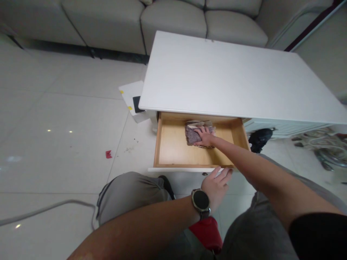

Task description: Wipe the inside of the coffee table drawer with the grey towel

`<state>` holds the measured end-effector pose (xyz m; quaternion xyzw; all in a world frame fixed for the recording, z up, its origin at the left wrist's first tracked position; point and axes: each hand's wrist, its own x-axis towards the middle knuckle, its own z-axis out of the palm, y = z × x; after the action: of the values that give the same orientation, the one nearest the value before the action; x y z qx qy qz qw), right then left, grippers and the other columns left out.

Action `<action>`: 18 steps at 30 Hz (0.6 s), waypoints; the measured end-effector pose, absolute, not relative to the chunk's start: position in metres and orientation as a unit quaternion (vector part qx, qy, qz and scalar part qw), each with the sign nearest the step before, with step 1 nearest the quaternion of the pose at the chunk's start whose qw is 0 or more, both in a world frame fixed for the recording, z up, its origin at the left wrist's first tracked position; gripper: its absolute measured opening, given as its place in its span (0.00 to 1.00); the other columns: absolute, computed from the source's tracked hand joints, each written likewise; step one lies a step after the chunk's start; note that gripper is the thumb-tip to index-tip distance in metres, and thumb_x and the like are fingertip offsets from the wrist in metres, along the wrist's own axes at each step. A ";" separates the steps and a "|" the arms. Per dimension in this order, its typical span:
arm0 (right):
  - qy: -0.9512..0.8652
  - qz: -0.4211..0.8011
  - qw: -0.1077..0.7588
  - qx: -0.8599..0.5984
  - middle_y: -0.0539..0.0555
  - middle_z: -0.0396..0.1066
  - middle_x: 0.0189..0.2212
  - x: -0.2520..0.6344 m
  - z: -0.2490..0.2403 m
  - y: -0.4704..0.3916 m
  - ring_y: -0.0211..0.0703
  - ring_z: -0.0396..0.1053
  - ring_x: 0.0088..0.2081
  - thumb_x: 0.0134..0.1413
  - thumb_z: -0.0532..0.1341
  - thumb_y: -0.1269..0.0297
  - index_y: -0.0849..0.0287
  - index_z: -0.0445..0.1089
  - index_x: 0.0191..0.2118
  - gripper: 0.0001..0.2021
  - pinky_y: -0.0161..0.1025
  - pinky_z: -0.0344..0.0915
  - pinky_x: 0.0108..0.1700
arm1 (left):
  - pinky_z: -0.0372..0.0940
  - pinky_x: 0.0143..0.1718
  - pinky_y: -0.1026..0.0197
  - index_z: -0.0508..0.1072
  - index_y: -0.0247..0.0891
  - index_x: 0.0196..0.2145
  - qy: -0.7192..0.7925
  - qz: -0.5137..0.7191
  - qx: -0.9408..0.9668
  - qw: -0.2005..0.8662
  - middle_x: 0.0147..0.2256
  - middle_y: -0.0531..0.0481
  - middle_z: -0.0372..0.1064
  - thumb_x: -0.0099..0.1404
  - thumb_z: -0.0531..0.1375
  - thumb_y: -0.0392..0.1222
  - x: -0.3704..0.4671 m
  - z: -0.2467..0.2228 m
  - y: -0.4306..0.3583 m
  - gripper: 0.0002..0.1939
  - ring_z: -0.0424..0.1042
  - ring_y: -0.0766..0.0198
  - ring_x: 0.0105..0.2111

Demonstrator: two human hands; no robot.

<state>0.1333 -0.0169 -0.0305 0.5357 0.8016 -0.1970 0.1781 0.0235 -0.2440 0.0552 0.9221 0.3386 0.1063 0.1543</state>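
A pulled-out wooden drawer [173, 144] with a white front juts from the white table. Inside it, toward the middle back, lies a folded purplish-grey cloth [192, 136] with lighter layers behind. My right hand [206, 138] rests on this cloth from above, its fingers spread and pointing left. At the drawer's front edge is my left hand [216, 187], with a dark watch on the wrist. Its fingers are stretched out against the top of the front panel, right of the small dark knob [205, 174].
The white tabletop [230, 79] extends over the drawer. A grey sofa [173, 21] stands behind. Left of the table sits a white box [132, 92] with a black patch. A red scrap [108, 154] and a grey hose [54, 206] lie on the floor; a red object [207, 233] is between my legs.
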 end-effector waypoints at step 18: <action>0.629 -0.162 0.329 0.686 0.58 0.10 0.74 0.220 -0.039 -0.015 0.80 0.15 0.71 0.40 0.57 0.21 0.48 0.19 0.75 0.67 0.82 0.43 0.62 | 0.60 0.56 0.41 0.78 0.48 0.49 0.348 0.096 0.925 0.118 0.71 0.51 0.51 0.73 0.53 0.41 0.016 0.065 -0.236 0.14 0.59 0.46 0.65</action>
<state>0.2202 -0.0154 -0.0391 0.6855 0.6291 -0.1622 0.3286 0.0164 -0.2359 0.0654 0.9251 0.3477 0.0961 0.1184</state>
